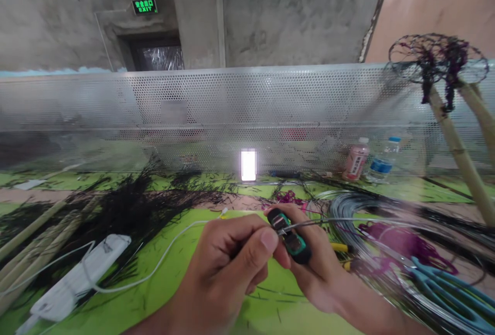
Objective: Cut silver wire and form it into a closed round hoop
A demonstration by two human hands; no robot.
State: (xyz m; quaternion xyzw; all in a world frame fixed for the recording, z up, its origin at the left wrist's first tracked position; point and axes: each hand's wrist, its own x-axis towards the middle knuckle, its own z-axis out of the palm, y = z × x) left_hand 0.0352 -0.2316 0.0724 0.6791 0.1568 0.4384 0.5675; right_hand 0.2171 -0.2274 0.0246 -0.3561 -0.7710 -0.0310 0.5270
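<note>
At the middle of the view, my left hand (235,263) is closed in a pinch on a thin metal wire (336,219). My right hand (317,252) is wrapped round a pair of green and black pliers (290,237), whose head is partly hidden by my fingers. The wire crosses the pliers at my left fingertips and runs off to the right. A coil of silvery wire (346,211) lies to the right of my right hand. Beside it rest purple thread (413,245) and blue-handled scissors (448,288).
A white power strip (81,278) with a cable lies left on the green surface. Black bristly strands (131,206) and bamboo poles (46,242) are behind it. A glowing phone (248,165), pink bottle (356,160) and water bottle (382,162) stand by a perforated metal panel (240,98).
</note>
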